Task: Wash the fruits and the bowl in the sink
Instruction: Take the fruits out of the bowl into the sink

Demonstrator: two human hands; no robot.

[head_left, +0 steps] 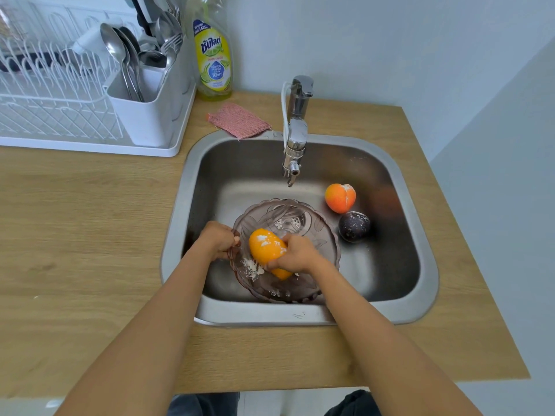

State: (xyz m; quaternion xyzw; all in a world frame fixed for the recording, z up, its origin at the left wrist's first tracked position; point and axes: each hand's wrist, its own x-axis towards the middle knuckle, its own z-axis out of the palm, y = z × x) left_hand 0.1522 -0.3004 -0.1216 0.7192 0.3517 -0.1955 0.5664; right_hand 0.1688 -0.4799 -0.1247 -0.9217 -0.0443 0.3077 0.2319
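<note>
A clear purple-tinted glass bowl (312, 226) sits tilted in the steel sink (420, 265), with white powder on its near side. My left hand (217, 240) grips the bowl's left rim. My right hand (295, 253) holds a yellow-orange mango (264, 246) over the bowl; white powder spots the fruit. An orange-red peach (340, 198) and a dark purple plum (353, 226) lie on the sink floor to the right of the bowl, touching each other.
The chrome tap (295, 136) stands at the sink's back edge, no water running. A pink scrub pad (238, 120) and a yellow dish-soap bottle (212, 55) sit behind the sink. A white dish rack (60, 109) with a cutlery holder (144, 109) fills the left counter.
</note>
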